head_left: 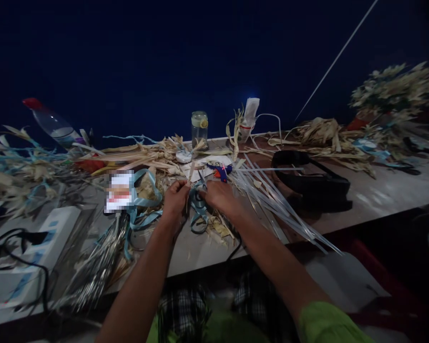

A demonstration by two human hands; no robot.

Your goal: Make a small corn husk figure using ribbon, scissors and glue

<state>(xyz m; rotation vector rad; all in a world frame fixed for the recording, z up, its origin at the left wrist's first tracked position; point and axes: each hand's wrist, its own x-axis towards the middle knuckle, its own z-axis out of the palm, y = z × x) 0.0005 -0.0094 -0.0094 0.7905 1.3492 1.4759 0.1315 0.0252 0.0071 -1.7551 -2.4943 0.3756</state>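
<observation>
Over the middle of the table, my left hand [177, 196] pinches a thin, pale strip of dried husk [191, 172] that points upward. Just to its right, my right hand [219, 194] is wrapped round a pair of scissors [202, 179], whose blades point up and left, close beside the strip. Light blue ribbon [199, 214] lies in loops below and between both hands. Behind the right hand sits a blue glue gun [219, 170] with a small red light. Husk scraps [219, 229] are scattered near the right wrist.
Clear sticks [279, 202] and a black strap-like object [312, 188] lie to the right. A phone [119, 191], wire bundle [100, 262] and power strip [53, 243] are at left. A jar [199, 127], tilted bottle [55, 126] and husk piles [321, 133] stand behind.
</observation>
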